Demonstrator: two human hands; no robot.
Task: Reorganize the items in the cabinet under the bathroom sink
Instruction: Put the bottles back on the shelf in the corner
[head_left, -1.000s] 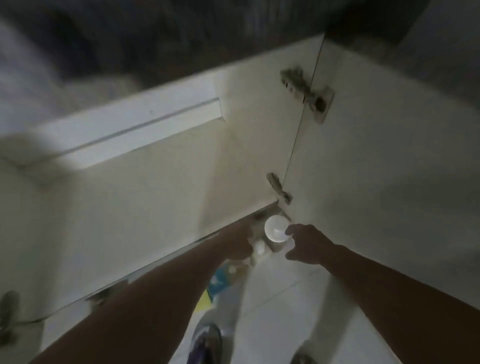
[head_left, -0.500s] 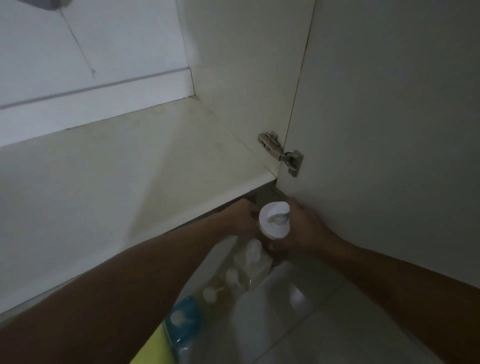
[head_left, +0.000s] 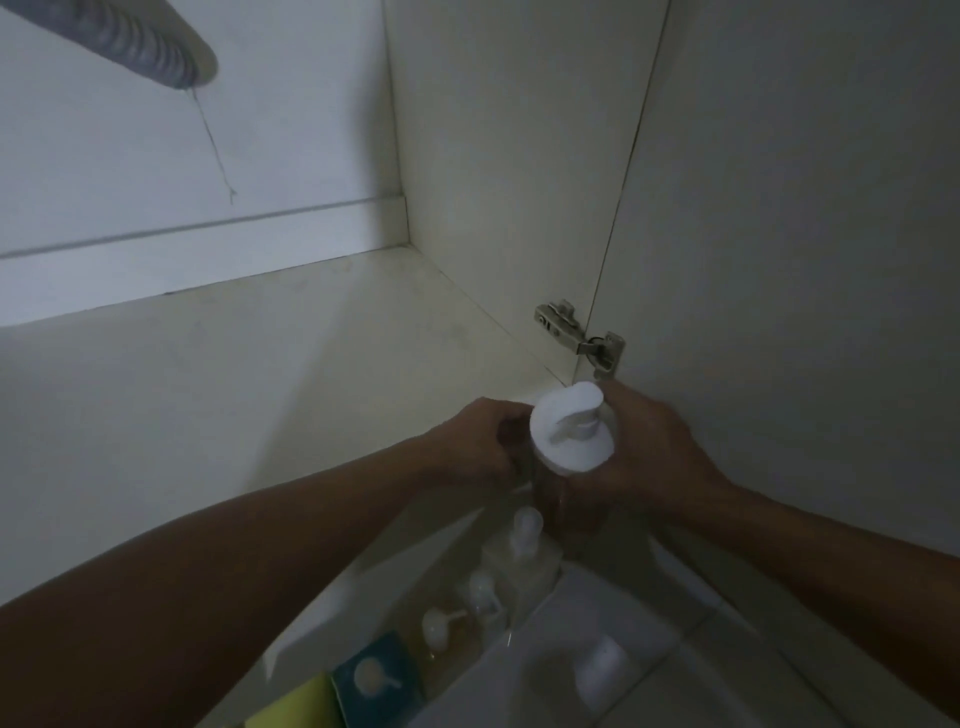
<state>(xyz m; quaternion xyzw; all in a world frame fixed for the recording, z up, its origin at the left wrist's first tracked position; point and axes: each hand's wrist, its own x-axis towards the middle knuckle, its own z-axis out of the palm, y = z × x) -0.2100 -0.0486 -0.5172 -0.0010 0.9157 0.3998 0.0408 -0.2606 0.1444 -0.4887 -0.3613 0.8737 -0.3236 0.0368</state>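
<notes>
Both hands, left (head_left: 480, 441) and right (head_left: 652, 457) | fingers clamped round pump bottle (head_left: 570, 447) | white pump cap, amber body

No readable text, labels or brands, dim bottles (head_left: 521, 561) too blurred, cabinet door (head_left: 779, 234) plain

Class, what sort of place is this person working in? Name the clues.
Probably a cupboard under a sink: a ribbed drain hose hangs above, a door hinge shows, and pump bottles stand in a row on the floor.
</notes>
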